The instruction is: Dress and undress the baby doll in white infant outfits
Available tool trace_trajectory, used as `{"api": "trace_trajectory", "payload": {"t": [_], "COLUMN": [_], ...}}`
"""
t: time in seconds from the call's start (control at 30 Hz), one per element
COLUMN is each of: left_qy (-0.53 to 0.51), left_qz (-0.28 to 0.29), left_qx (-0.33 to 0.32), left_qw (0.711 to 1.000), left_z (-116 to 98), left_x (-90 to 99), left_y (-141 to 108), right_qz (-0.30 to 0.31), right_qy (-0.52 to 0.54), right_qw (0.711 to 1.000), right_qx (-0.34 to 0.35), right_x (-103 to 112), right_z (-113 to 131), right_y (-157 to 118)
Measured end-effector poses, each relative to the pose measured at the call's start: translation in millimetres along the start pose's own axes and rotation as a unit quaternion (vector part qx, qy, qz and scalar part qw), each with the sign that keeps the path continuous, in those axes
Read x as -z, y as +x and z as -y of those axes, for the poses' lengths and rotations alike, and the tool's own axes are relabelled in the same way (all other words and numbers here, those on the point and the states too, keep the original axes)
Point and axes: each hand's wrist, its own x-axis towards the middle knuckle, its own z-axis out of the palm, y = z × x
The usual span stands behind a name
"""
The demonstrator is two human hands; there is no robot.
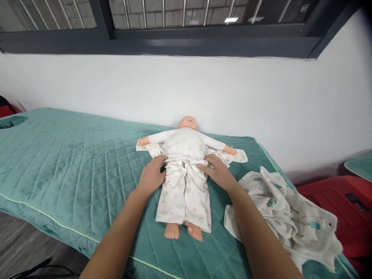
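A baby doll point(186, 143) lies on its back with its arms spread and its feet toward me. White patterned baby pants point(183, 193) cover its legs up to the waist, and the bare feet stick out below. My left hand point(153, 174) grips the waistband on one side, fingers curled at the hip. On the other side my right hand point(216, 170) pinches the waistband between thumb and fingers. Beneath the doll's white top, a patterned baby shirt point(241, 155) is spread, its sleeves showing under both arms.
A crumpled white printed cloth point(279, 209) lies to the right on the green quilted bed cover point(81, 162). Behind the bed is a white wall point(139, 85) below a barred window. A red plastic object point(334, 205) stands beyond the bed's right edge.
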Motion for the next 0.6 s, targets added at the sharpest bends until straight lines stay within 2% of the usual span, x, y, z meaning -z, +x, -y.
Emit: {"api": "trace_trajectory", "payload": {"t": [0.1,0.2,0.3,0.4,0.5,0.6], "left_qy": [0.011,0.037,0.058,0.080,0.103,0.108], "left_qz": [-0.003,-0.011,-0.020,-0.017,-0.009,-0.004], "left_qx": [0.013,0.024,0.029,0.038,0.044,0.053], "left_qw": [1.000,0.999,0.998,0.996,0.994,0.993], "left_z": [-0.9,-4.7,-11.3,-18.4,-23.7,-26.4], "left_x": [-1.7,-2.6,-2.4,-2.3,-4.0,-9.1], "left_y": [0.7,3.0,6.4,13.9,27.7,43.5], "right_qz": [0.042,0.051,0.018,-0.021,-0.049,-0.102], "right_qy": [0.003,-0.003,-0.031,-0.040,-0.013,0.010], "right_qw": [0.999,0.999,0.999,0.998,0.997,0.991], "right_qx": [0.019,0.002,-0.038,-0.046,-0.053,-0.082], "right_x": [7.8,8.6,3.4,-2.3,-6.3,-10.3], "right_z": [-1.0,2.8,9.2,14.0,16.3,19.1], "right_y": [-0.6,-0.7,-1.0,-1.5,-0.7,1.1]}}
